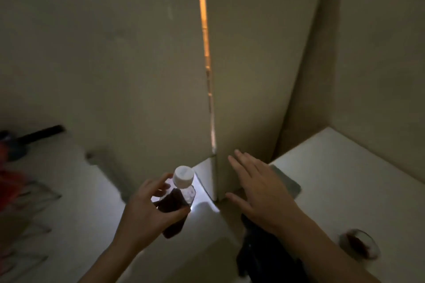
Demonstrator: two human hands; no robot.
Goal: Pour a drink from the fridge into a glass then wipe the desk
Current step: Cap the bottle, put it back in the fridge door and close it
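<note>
1. Left hand (147, 211): wrapped around the body of a clear plastic bottle with white screw cap and dark brown drink (178, 200); held tilted, cap on, low in front of the fridge, presumably on its way back inside.
2. Right hand (259, 188): flat, fingers spread, gripping nothing; palm at the lower edge of the tall cream-white fridge door (248, 76), seemingly to swing it.
3. Fridge door: slightly ajar, warm orange light showing in a narrow vertical gap (203, 30).
4. Small clear glass with dark drink (358, 244): standing on the white tabletop (345, 179) at the right, well apart from the bottle; blurred, partly filled; pouring judged done.
5. Grey-green folded cloth (287, 181): on the tabletop just beside the fridge, partly behind the right hand; likely meant for wiping, not yet done.
6. Dark-handled pan (34, 136): far left, blurred.
</note>
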